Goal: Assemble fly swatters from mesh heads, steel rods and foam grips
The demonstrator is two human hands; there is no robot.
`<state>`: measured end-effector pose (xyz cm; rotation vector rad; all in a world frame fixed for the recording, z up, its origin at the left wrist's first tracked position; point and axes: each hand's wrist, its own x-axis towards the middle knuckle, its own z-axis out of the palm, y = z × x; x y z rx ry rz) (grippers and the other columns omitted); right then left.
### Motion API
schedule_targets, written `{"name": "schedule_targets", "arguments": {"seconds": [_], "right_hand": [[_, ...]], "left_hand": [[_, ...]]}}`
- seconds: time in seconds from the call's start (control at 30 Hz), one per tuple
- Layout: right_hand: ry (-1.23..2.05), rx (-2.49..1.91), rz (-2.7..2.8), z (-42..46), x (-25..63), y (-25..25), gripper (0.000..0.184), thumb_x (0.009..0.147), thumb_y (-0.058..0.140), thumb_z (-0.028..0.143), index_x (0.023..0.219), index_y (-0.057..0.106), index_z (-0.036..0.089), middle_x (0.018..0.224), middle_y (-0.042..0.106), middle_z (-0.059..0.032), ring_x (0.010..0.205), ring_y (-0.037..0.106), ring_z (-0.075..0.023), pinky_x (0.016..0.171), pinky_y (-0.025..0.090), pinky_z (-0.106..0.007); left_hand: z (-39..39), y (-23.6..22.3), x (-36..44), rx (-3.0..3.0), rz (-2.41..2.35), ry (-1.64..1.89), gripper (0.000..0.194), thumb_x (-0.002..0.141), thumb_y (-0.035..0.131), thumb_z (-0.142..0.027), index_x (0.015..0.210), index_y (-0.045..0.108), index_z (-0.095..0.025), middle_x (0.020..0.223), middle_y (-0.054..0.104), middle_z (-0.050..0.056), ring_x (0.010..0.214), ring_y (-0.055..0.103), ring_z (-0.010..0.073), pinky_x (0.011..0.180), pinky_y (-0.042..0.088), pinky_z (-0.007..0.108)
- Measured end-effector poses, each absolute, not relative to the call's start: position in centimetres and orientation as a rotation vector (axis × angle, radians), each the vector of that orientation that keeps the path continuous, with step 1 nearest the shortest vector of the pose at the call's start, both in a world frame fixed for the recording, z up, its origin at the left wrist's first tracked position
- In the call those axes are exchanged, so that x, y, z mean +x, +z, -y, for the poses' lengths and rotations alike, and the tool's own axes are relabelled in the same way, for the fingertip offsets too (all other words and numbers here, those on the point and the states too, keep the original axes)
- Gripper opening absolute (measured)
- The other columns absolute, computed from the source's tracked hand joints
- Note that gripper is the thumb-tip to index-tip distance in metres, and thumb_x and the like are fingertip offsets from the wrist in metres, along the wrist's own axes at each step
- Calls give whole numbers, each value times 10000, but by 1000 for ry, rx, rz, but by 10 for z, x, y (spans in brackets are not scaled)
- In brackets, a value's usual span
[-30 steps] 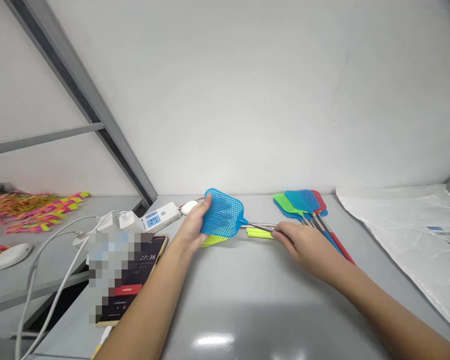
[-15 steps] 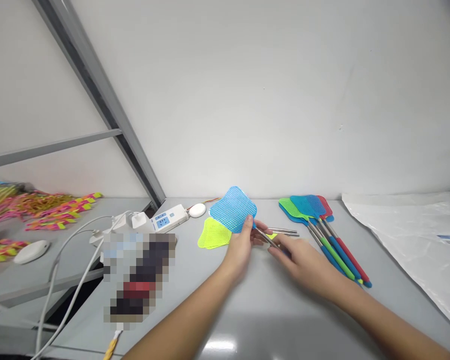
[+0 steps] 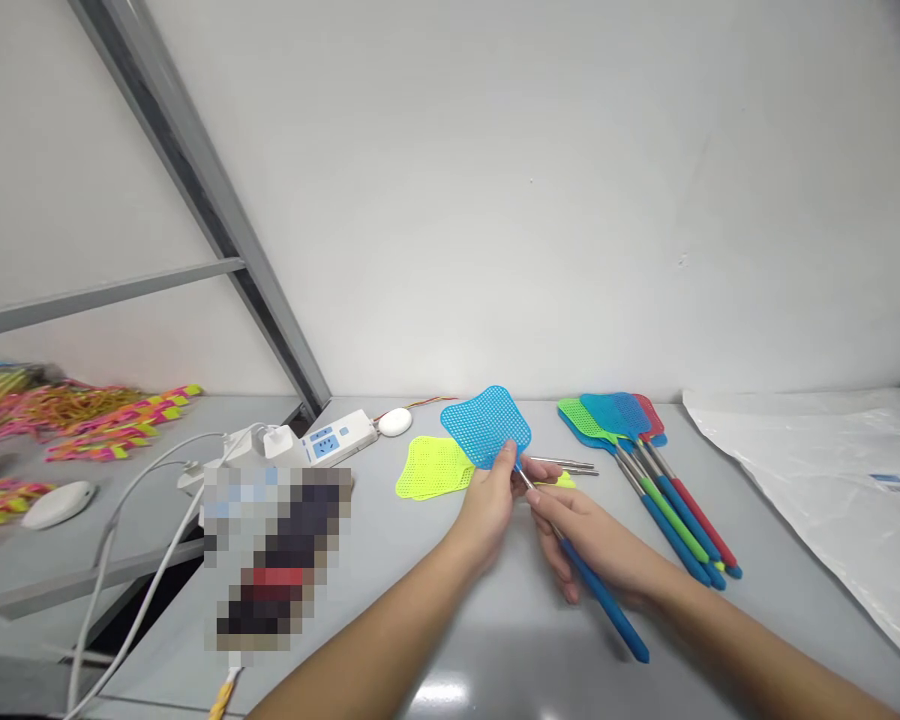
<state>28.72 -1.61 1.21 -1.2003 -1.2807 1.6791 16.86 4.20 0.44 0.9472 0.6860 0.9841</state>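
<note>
A blue fly swatter (image 3: 487, 425) is held up over the table between both hands. My left hand (image 3: 491, 500) pinches it where the mesh head meets the metal rod, thumb on top. My right hand (image 3: 581, 535) grips the rod lower down with thumb and forefinger, its other fingers loosely curled beneath. The blue handle (image 3: 607, 600) slants down toward the front right. Behind my left hand lie yellow-green swatter heads (image 3: 431, 468), partly overlapping. Just past my fingers are thin metal rods (image 3: 577, 466) on the table.
Several swatters with blue, green and red handles (image 3: 682, 510) lie stacked at right. Beyond them is a white plastic bag (image 3: 810, 460). At left are a power strip (image 3: 341, 437), a white oval object (image 3: 395, 422), cables and a blurred-out item (image 3: 281, 560). Colourful bundles (image 3: 120, 420) lie farther left.
The swatter has turned and shifted slightly right, so its blue handle now shows below my right hand. Both hands have moved a little right with it.
</note>
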Motion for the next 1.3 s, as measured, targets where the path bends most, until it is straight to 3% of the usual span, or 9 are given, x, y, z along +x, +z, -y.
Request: {"name": "schedule_targets", "arguments": {"seconds": [0.27,0.47,0.63,0.77,0.87,0.93,1.1,1.3], "right_hand": [[1706,-1140,1355,23,287,21,428,945,342,516,638,357,218,385,448,74,316,431,-92,418,375,-216],[1731,-1106,1303,24,287,21,427,934,363,520,690,468,186,485,558,28,390,517,-105,431,405,-215],[1772,-1088,1026,19,282,9,399,895,411,566,708,423,214,414,486,76,271,377,-89,304,341,-205],[1834,-1008,1079,27,274,2,452,901,407,552,607,388,209,361,444,67,257,370,-79,301,314,-188],[1959,-947,1196,38,265,-2,475,896,441,545,574,395,198,366,421,66,264,359,-63,285,261,-167],[1960,-939,1136,40,264,-4,461,900,438,547,598,380,204,379,374,92,253,305,-50,275,241,-163],[1901,-963,1034,28,276,-2,439,925,403,534,629,379,211,358,341,109,232,273,-51,280,256,-165],[1756,-929,1027,18,280,1,473,909,407,552,581,338,219,330,335,101,219,282,-62,265,265,-177]], "left_hand": [[-64,17,155,884,-749,1175,466,840,511,-574,671,601,-149,768,684,82,688,621,172,749,479,333],[-51,16,157,951,-650,1007,515,841,482,-613,649,605,-151,780,686,95,734,614,182,767,466,317],[-28,8,175,1010,-625,827,499,851,493,-584,651,626,-147,820,698,96,762,632,202,765,465,317],[-53,20,159,749,-628,1126,374,850,576,-451,612,534,-166,672,641,39,601,598,154,647,465,296],[-91,36,128,634,-638,1408,401,949,391,-417,617,415,-194,559,500,-57,485,496,70,647,465,238],[-105,42,114,611,-619,1486,388,948,392,-391,617,412,-192,557,470,-58,457,454,73,586,451,240],[-79,29,138,856,-573,1111,396,884,503,-463,660,579,-146,780,622,58,688,576,146,673,479,290],[-39,16,170,817,-451,767,481,899,441,-545,849,677,-128,961,672,99,860,598,180,869,441,317]]}}
